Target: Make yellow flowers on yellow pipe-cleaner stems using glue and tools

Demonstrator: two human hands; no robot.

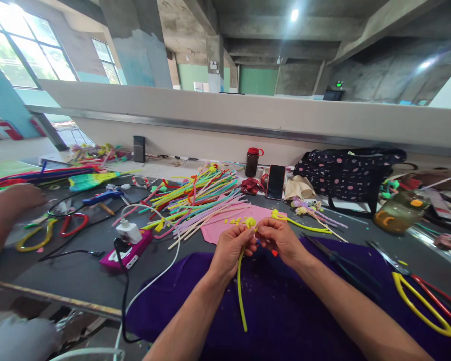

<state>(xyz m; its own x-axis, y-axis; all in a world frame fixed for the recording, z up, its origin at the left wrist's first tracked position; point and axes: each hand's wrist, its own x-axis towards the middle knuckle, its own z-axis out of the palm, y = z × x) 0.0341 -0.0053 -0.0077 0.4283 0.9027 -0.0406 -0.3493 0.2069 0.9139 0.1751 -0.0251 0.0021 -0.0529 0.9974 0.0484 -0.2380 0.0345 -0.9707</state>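
Yellow stem [241, 296] hangs below left hand [231, 249]; tuft [250, 221] (yellow too) above.

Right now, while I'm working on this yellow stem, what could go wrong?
A tight grip by your left hand or right hand might crush the top of the yellow chenille stem. The small yellow bits on the pink sheet could scatter if brushed. The white cable loops near your left forearm, so a wide swing might snag it.
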